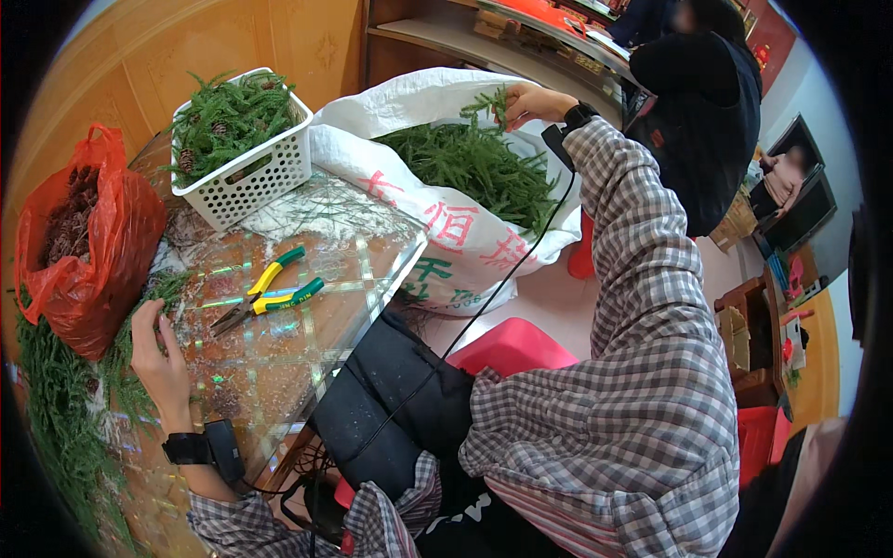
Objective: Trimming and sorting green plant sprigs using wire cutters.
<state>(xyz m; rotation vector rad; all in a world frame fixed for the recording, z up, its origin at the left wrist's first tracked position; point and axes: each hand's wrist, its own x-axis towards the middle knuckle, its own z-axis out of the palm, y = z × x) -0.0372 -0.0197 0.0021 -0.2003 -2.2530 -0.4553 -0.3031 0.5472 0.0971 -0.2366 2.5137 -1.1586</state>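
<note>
Our left hand (160, 358) is loosely open over the table (244, 363), just beside some green sprigs (121, 374) and near the yellow-and-green pliers (270, 281). Farther off, our right hand (535, 104) pinches a small green branch (482, 106) at the mouth of the white sack (409, 206), above the greenery (479, 172) lying inside it.

I am watching through one wide fisheye, the left of a pair riding on the wearer's head. It is facing forward and steeply down, looking from just above the dark trousers (391, 391) and checked shirt (605, 418) that are filling the lower middle and right. The tabletop (270, 372) is lying close, on the left of the view; the right hand (532, 104) is showing farther out. Beyond, the lens is catching a wood-panelled wall (298, 37) and a dark-clad person (707, 130). Toward the black circular rim, straight edges are bending.
</note>
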